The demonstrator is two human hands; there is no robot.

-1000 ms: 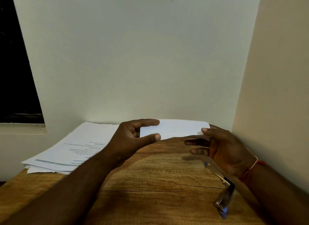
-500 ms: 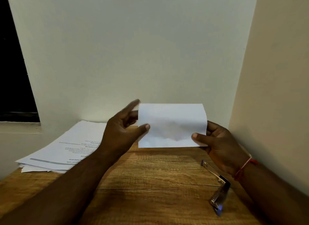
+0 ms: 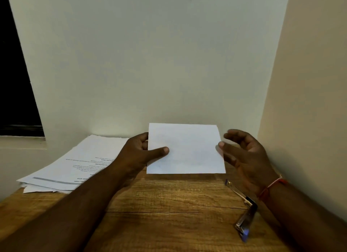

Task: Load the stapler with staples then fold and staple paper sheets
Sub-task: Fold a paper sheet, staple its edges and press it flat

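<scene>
- The paper (image 3: 187, 150), a folded white sheet, is at the centre of the frame. It is held up off the desk (image 3: 169, 214) and faces the camera, probably so that the fold and edges can be checked.
- The left hand (image 3: 139, 154) alone carries it. Its grip is a pinch on the sheet's left edge, with the thumb flat on the front and the fingers behind. Holding it at the side leaves the other edges free.
- The right hand (image 3: 246, 158) holds nothing. Its grip is slack, with the fingers loosely curved and spread, just right of the sheet's right edge. Whether the thumb tip touches that edge I cannot tell.
- The stapler (image 3: 246, 214) lies on the desk at lower right, partly under the right wrist. It is hinged open, with its metal arm stretched towards the paper. That puts it within easy reach of the free hand, which I judge will fetch it next.
- A stack (image 3: 75, 163) of printed sheets lies at mid left on the desk, against the wall (image 3: 169, 64). It is well apart from the stapler, so the middle of the desk stays free for folding.
- By my reading, this sheet is folded but not yet stapled.
- A one-sided pinch lets a thin sheet droop or twist, so it may need support when the stapler comes in.
</scene>
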